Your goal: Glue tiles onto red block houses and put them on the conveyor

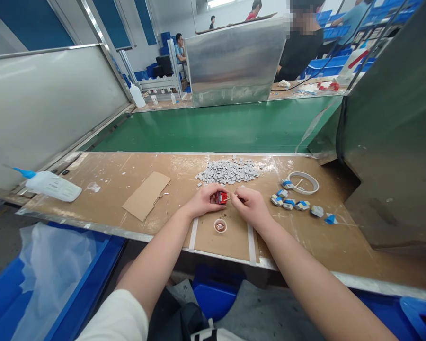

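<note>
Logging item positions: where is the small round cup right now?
In the head view, the small round cup stands at centre on the table, near its front edge, between two white strips, just below the red piece in the left hand.

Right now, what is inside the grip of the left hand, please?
The left hand holds a small red piece; its end toward the right hand shows. The left fingers cover part of it, so its full shape cannot be seen.

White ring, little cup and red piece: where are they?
White ring (307, 192): head view, near side of its band.
Little cup (220, 232): head view, front rim.
Red piece (222, 197): head view, visible middle.
</note>
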{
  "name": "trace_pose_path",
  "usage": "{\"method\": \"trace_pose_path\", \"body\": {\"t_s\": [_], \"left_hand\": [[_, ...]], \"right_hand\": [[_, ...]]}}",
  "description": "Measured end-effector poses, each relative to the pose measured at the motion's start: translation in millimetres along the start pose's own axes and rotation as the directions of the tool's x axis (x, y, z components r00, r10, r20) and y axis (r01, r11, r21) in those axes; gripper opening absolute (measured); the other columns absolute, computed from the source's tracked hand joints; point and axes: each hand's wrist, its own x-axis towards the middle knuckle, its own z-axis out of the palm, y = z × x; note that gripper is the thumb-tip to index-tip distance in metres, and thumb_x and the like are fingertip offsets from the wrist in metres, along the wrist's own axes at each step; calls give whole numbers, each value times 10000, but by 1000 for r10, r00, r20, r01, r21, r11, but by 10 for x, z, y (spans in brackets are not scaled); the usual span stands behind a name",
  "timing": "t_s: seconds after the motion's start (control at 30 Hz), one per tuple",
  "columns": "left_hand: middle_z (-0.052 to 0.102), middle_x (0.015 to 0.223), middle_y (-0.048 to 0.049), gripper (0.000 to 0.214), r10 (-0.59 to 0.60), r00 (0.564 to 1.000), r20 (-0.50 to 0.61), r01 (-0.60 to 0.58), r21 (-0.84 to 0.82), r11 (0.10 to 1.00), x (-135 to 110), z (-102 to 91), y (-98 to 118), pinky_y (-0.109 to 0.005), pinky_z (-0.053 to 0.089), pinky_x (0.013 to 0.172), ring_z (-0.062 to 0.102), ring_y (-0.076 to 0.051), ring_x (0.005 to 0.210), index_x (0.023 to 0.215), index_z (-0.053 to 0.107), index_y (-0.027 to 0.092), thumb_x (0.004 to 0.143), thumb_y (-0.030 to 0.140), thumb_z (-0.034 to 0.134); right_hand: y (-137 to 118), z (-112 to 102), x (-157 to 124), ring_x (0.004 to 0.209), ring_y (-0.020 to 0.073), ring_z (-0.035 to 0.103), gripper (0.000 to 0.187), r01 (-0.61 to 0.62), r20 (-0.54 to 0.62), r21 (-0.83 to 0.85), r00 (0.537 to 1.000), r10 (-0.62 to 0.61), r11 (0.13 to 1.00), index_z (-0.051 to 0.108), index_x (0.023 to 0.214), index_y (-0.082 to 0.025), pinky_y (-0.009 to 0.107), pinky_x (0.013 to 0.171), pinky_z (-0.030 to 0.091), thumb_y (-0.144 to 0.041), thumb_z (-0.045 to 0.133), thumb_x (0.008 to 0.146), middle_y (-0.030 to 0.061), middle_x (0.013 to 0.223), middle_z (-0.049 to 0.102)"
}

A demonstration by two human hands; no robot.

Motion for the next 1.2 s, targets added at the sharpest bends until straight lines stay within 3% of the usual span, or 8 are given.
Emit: {"method": "trace_pose_path", "body": {"t_s": [0.1,0.17,0.33,0.47,0.67,0.77,0.87,1.2], "left_hand": [[666,1147,-80,377,-9,1000,-5,9,-14,1000,2,2,-10,-371,501,940,626,-235,1049,1159,672,211,817,261,822],[669,1149,-86,365,-10,1000,-9,10,-21,1000,4,1,-10,-370,503,933,627,-237,1049,1159,675,208,825,262,812],[667,1148,-87,358,-13,1000,-20,12,-35,999,1,0,10,-364,506,929,629,-235,1048,1162,679,204,825,231,798],[669,1145,-87,350,-14,1000,-22,13,-27,1000,-1,1,25,-361,503,931,628,-238,1054,1153,682,203,818,196,783],[677,1137,-81,356,7,1000,-19,-7,-23,1000,4,-6,33,-357,488,944,631,-233,1056,1149,678,202,815,217,802],[678,1108,-73,372,1,1000,-23,-1,2,1000,3,-9,40,-353,489,932,628,-230,1035,1144,679,204,809,264,828],[681,1109,-68,392,-1,1000,-18,2,21,1000,0,-13,48,-351,490,927,623,-226,1029,1152,679,206,804,283,841],[680,1094,-66,404,-33,999,-1,33,17,999,7,-11,60,-333,487,886,623,-218,996,1159,686,204,805,309,850]], "right_hand": [[-60,-52,-8,547,113,319,430,41,-5,59,999,-41,997,254,623,-224,295,565,239,-269,532,947,-46,565,309],[-96,-76,-23,540,108,306,422,111,106,161,986,-129,981,256,624,-222,288,561,243,-265,508,959,-49,568,294],[-118,-31,-82,549,104,327,378,211,433,258,847,-308,943,271,614,-212,279,583,261,-185,517,898,-48,568,347],[-92,26,-108,555,101,350,345,213,511,182,814,-277,960,306,608,-205,283,598,265,-148,547,848,-42,586,411],[-70,-23,-85,532,99,311,397,220,330,228,899,-288,949,262,614,-211,279,564,250,-181,518,915,-53,561,318],[-60,-68,-47,526,102,312,423,158,98,194,979,-179,968,262,619,-217,284,546,242,-227,515,958,-51,568,292],[-48,-83,-11,542,114,324,445,38,-79,136,996,-27,990,275,622,-220,293,550,250,-286,527,983,-44,576,304],[-27,-35,11,575,129,341,488,-41,-92,107,994,51,993,294,639,-222,296,565,265,-417,526,1022,-36,600,339]]}}
